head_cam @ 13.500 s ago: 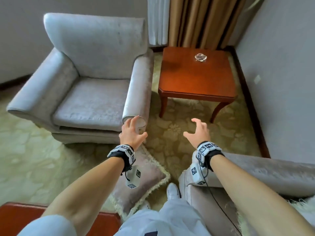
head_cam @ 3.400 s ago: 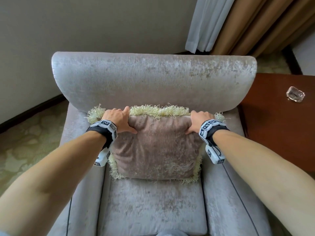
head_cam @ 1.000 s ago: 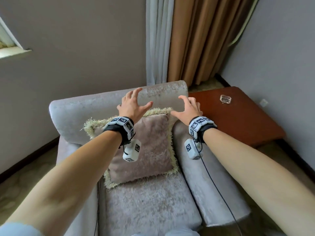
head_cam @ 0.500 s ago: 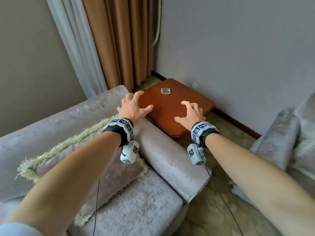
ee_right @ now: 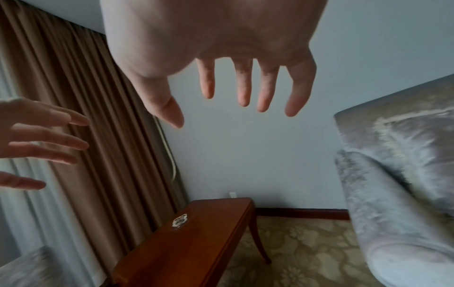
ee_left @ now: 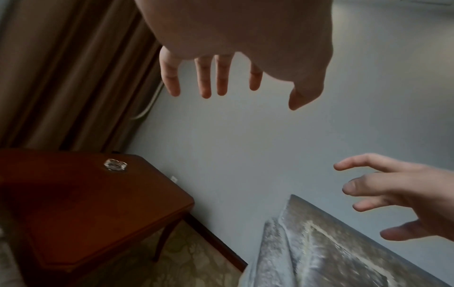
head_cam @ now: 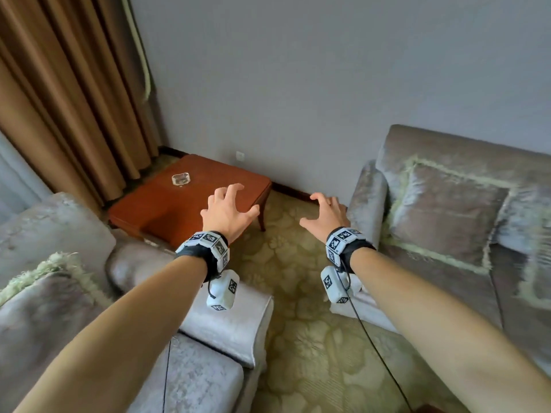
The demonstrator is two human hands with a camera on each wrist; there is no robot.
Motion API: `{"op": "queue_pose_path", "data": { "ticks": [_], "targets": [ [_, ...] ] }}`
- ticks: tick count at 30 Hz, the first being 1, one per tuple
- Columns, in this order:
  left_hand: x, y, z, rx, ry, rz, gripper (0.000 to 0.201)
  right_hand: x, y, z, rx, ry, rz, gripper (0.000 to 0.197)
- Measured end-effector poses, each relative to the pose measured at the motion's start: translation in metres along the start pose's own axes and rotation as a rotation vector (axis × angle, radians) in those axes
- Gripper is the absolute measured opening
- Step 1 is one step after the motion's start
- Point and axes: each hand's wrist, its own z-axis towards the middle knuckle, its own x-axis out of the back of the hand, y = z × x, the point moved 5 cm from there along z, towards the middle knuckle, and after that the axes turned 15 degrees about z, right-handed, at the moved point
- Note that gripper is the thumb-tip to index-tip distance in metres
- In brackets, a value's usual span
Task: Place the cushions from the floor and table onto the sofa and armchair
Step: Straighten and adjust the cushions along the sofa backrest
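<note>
Left hand [head_cam: 228, 211] and right hand [head_cam: 326, 214] in mid-air, fingers [ee_left: 205, 77] spread, empty, between armchair [head_cam: 208, 317] and sofa [head_cam: 369, 192]

The armchair [head_cam: 208, 380] is cut off by the left and bottom edges of the head view, and the left forearm hides part of its seat; its fringed cushion [head_cam: 44, 296] runs out of frame at the left. The sofa [head_cam: 441, 150] is cropped at the right edge, where a second cushion [head_cam: 527, 222] is smeared by motion blur and only partly in frame. The small glass object [head_cam: 180, 178] on the side table [head_cam: 167, 210] is too small to identify.
</note>
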Motion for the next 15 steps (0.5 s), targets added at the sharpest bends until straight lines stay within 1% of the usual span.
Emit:
{"op": "queue_pose_path", "data": {
  "ticks": [4, 9, 13, 15],
  "targets": [
    [-0.043, 0.076, 0.005, -0.084, -0.076, -0.034, 0.051, 0.055, 0.066, 0.006, -0.115, 0.032, -0.015, 0.055],
    [-0.092, 0.164, 0.013, -0.188, -0.181, -0.031, 0.049, 0.113, 0.144, 0.008, -0.232, 0.075, -0.037, 0.045],
    [-0.136, 0.221, 0.033, -0.271, -0.259, -0.025, 0.049, 0.142, 0.199, 0.019, -0.315, 0.102, -0.044, 0.048],
    [-0.159, 0.243, 0.05, -0.291, -0.287, -0.02, 0.048, 0.152, 0.224, 0.031, -0.364, 0.112, -0.04, 0.046]
  ]
}}
